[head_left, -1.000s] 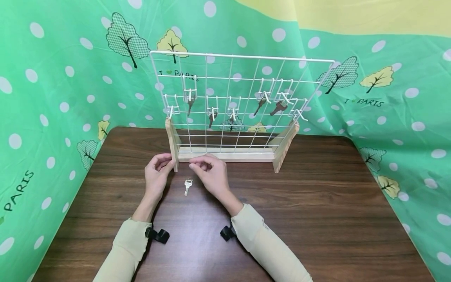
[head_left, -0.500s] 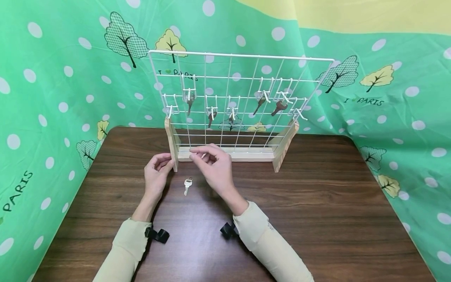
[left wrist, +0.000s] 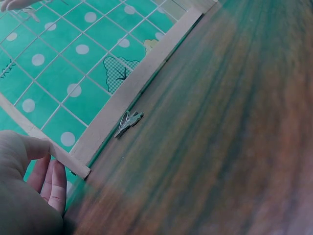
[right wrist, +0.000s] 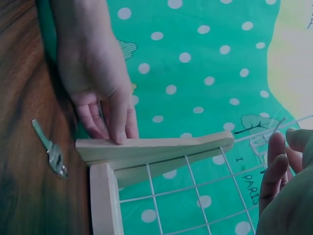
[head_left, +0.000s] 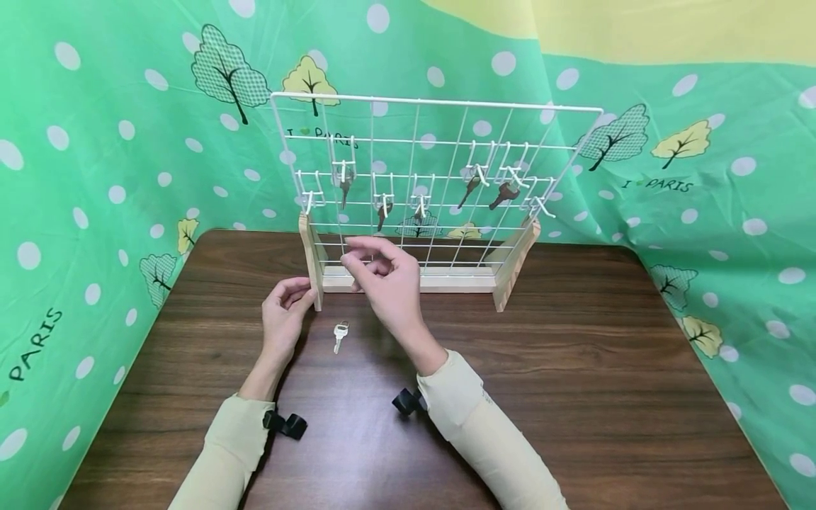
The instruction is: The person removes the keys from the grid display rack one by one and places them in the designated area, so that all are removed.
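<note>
My left hand [head_left: 282,316] grips the left wooden leg [head_left: 310,262] of a white wire rack [head_left: 408,101], with the thumb on its near side. Before the rack's lower left part hovers my right hand [head_left: 390,283]. Its fingers are loosely bent, with a gap between thumb and forefinger, and I see nothing held there. A silver key [head_left: 341,336] with a small ring lies on the table between the hands. In the right wrist view the key [right wrist: 51,151] lies beside the wooden base [right wrist: 103,200]. Several hooks on the rack bear keys, such as a dark key [head_left: 506,193].
A bare hook [head_left: 309,201] hangs at the rack's left edge, and another hook [head_left: 540,205] at its right edge. The dark wooden table [head_left: 574,397] stretches before the rack. A green dotted curtain [head_left: 701,177] stands behind and at both sides.
My right hand has risen in front of the rack, from near its base to the lower wires, and its thumb and forefinger are further apart. The left hand and the table key stay put.
</note>
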Action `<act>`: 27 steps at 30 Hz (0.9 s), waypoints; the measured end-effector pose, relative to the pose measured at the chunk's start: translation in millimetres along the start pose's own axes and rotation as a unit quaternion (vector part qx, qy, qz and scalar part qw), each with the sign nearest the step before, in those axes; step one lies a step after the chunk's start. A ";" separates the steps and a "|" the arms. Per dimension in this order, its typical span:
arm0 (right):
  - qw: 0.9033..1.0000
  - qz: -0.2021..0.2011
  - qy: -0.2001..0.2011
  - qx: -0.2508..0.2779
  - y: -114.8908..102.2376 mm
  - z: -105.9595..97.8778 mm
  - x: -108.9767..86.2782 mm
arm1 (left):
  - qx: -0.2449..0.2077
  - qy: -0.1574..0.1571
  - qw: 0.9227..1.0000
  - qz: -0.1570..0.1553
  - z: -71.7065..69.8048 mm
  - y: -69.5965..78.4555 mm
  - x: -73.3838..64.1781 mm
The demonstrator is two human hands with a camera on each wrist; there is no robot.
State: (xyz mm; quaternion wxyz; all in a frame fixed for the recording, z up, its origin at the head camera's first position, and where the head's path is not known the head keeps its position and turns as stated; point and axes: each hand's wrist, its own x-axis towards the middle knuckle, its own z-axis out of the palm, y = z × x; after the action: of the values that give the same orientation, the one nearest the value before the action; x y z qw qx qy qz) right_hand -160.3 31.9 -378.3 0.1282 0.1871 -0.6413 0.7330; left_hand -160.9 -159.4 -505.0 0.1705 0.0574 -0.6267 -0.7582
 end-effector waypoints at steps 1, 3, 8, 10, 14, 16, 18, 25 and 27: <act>1.000 0.002 0.001 0.004 -0.1 1.1 1.3 | 0.001 0.000 1.000 0.000 0.0 -0.1 0.0; 1.000 0.012 0.003 0.012 -0.4 3.8 3.8 | 0.000 -0.001 1.000 -0.001 0.1 -0.1 0.0; 0.998 0.064 0.008 0.021 0.6 9.8 8.9 | -0.004 -0.001 1.000 0.000 -0.1 -0.1 -0.2; 0.997 0.077 0.008 0.029 1.1 11.9 11.0 | -0.005 -0.001 1.000 0.002 -0.3 -0.1 -0.2; 0.995 0.081 0.013 0.053 1.4 16.6 15.4 | -0.002 -0.002 1.000 0.003 -0.7 -0.1 -0.1; 0.995 0.081 0.019 0.062 1.3 19.5 17.9 | -0.001 -0.003 1.000 0.002 -0.8 -0.1 0.0; 0.994 0.082 0.027 0.073 1.2 22.6 20.3 | 0.001 -0.003 1.000 0.002 -0.8 -0.2 0.0; 0.991 0.068 0.047 0.103 -1.8 30.9 25.7 | 0.003 0.000 1.000 0.003 -1.3 -1.5 -0.4; 0.990 0.067 0.057 0.106 -3.3 32.4 27.1 | 0.001 0.001 1.000 0.003 -1.6 -2.1 -0.7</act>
State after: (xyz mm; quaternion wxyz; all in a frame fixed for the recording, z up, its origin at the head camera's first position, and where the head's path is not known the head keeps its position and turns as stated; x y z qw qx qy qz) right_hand -179.6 -1.0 -360.0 0.0941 0.1140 -0.5626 0.8134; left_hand -160.2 -160.3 -507.5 0.1733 0.0563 -0.6273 -0.7571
